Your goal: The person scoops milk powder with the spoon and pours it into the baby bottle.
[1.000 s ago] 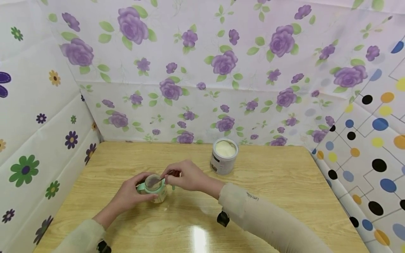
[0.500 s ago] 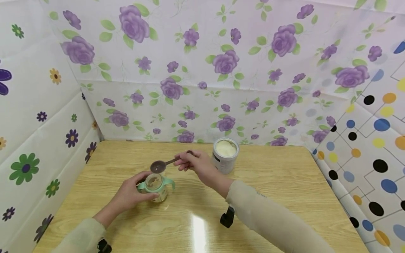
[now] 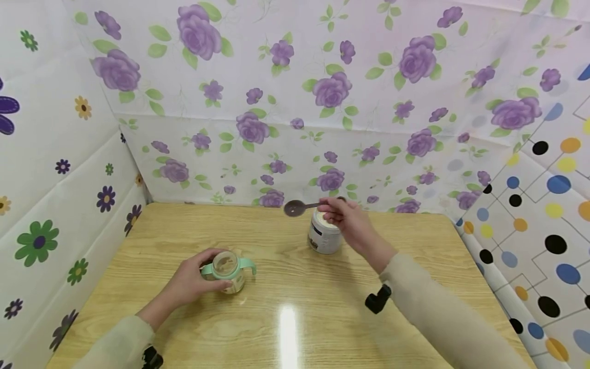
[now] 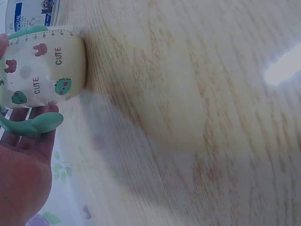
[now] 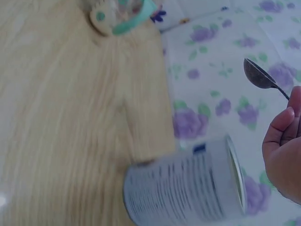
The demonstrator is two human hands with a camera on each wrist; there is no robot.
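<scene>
Spoon held by its handle in the right hand, fingers pinched round it, bowl pointing left and looking empty, hovering just above the open powder tin at the far middle of the wooden table. Seen too from the right wrist: spoon up over the tin, apart from the powder, hand to the right of the tin's mouth.

Small cup with mint-green handles standing near left of centre, well apart from the tin, steadied by the left hand with fingers curled round its left side. From the left wrist: cup printed with little animals and the word CUTE, green handle resting against the fingers. Some powder seems to sit in the cup, though hard to tell how much.

Judged as the scooping step: spoon back at the tin for a load. Next move likely calls for dipping the bowl into the powder, lifting it level, then carrying it near and left to the cup's narrow mouth without spilling; cup best kept steady meanwhile.
</scene>
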